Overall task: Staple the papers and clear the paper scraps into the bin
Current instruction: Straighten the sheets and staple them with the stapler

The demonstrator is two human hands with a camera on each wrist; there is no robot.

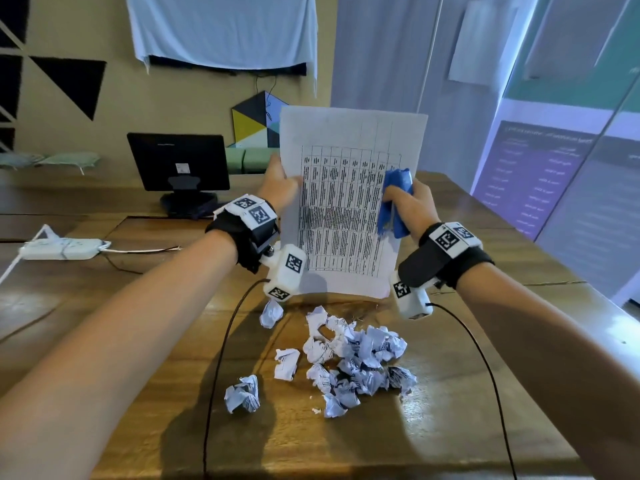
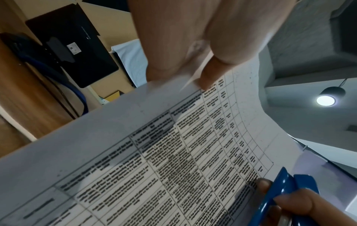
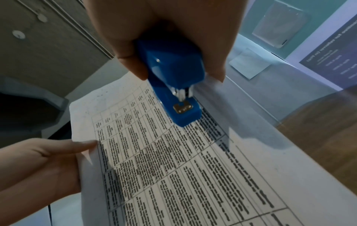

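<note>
Scraps (image 1: 346, 358) below papers' (image 1: 346, 209) free bottom edge

scraps (image 1: 349, 362) piled mid-table (image 1: 138, 341), monitor (image 1: 178, 161) behind, sides seemingly clear

The stapler (image 3: 173, 73) is glossy blue plastic with a small shiny metal plate. The papers (image 1: 349, 202) are matt, printed sheets; the scraps (image 1: 349, 358) are crumpled paper on a varnished wood surface (image 1: 450, 427).
</note>
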